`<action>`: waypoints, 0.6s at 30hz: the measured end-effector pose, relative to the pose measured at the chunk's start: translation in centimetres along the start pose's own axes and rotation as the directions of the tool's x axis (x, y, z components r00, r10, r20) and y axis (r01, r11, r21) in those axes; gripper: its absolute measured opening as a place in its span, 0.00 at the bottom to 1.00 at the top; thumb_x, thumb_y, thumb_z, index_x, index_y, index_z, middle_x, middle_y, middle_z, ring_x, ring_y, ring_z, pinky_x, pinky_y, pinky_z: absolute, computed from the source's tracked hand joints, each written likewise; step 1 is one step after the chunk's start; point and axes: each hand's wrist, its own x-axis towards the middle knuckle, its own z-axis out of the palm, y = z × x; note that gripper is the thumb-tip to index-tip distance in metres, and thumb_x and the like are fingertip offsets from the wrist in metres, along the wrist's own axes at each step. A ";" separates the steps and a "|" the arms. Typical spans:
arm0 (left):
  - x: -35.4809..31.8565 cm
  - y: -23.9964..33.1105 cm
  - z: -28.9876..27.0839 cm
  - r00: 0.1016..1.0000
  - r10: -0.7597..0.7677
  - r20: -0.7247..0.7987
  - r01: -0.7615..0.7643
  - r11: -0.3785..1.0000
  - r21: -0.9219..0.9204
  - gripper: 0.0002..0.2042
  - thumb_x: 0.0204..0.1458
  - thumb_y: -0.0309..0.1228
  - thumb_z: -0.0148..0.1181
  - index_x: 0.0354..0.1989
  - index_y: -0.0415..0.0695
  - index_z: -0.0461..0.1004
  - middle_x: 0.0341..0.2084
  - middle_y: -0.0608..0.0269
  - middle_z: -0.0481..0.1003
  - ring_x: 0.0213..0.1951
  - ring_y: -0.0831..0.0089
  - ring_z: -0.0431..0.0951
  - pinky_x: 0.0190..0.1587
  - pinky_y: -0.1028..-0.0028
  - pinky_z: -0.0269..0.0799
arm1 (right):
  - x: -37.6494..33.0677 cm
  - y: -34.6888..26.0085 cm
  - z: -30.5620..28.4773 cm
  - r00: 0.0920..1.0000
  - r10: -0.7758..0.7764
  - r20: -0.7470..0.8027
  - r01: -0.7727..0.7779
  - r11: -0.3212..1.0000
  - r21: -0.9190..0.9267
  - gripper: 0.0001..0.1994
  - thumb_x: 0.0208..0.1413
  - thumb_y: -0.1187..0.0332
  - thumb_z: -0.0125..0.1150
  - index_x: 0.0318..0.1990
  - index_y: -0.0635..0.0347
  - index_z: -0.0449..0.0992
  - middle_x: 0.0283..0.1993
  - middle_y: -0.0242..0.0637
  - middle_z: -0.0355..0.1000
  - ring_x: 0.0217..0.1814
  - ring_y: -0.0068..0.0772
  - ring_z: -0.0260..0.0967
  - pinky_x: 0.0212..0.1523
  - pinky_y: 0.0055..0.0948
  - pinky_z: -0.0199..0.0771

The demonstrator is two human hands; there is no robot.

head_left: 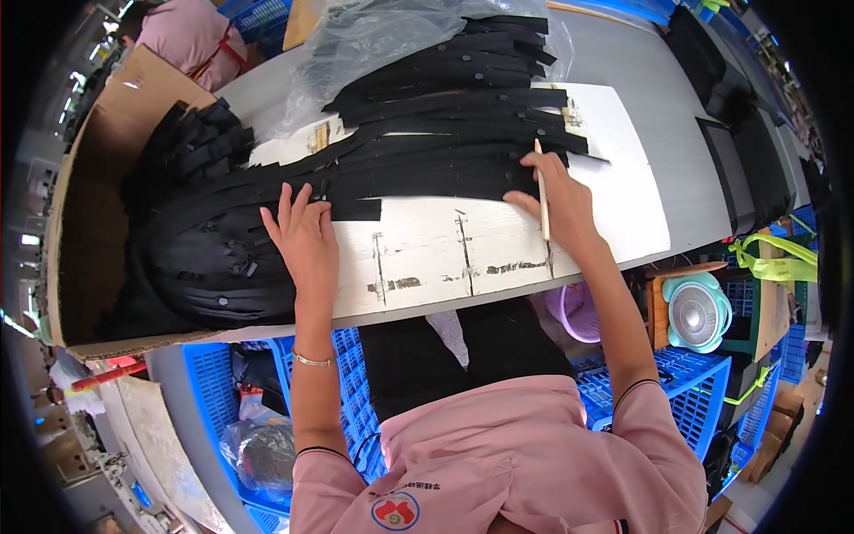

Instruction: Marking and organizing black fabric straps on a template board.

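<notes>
Long black fabric strips (427,167) lie side by side across a white board (507,236) with dark marks on it. Several of the strips carry small round dark pieces near their right ends. My left hand (307,245) rests with fingers spread on the strips at the left, near one short strip end. A slim white pencil (543,200) is gripped in my right hand (567,200), its upper end by the right part of the strips. Beside my left hand, more black strips (213,258) are heaped in an open cardboard box (98,169).
Clear plastic sheeting (356,58) lies at the far side, partly under strips. Dark padded pieces (712,67) stand at the far right. Below the table edge are blue crates (209,383), a purple basket (580,313) and a teal fan (698,311). Another person (187,40) is at the far left.
</notes>
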 end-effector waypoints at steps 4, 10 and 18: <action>-0.6 -0.1 -0.6 0.999 0.034 0.028 -0.037 0.993 0.110 0.12 0.55 0.19 0.60 0.46 0.41 0.80 0.56 0.57 0.78 0.69 0.57 0.67 0.77 0.47 0.39 | 1.4 0.4 0.9 0.994 -0.027 -0.105 0.026 1.000 -0.006 0.29 0.53 0.50 0.75 0.56 0.53 0.70 0.44 0.38 0.71 0.38 0.42 0.75 0.37 0.36 0.77; -0.2 0.3 -1.3 0.991 -0.058 0.116 0.052 0.997 0.057 0.11 0.54 0.20 0.61 0.45 0.44 0.80 0.44 0.62 0.79 0.56 0.62 0.75 0.76 0.48 0.44 | 0.6 -0.1 0.4 0.991 0.003 -0.134 0.005 0.998 0.060 0.29 0.52 0.53 0.76 0.57 0.53 0.70 0.44 0.38 0.72 0.39 0.42 0.75 0.39 0.35 0.77; -4.0 9.2 -0.6 0.980 0.197 0.030 -0.181 0.941 -0.285 0.12 0.52 0.24 0.67 0.47 0.43 0.81 0.41 0.60 0.79 0.49 0.62 0.78 0.70 0.50 0.56 | -6.3 -2.2 -0.2 0.915 0.033 -0.401 0.041 0.984 0.174 0.14 0.58 0.73 0.68 0.51 0.56 0.77 0.41 0.39 0.78 0.40 0.47 0.76 0.42 0.39 0.74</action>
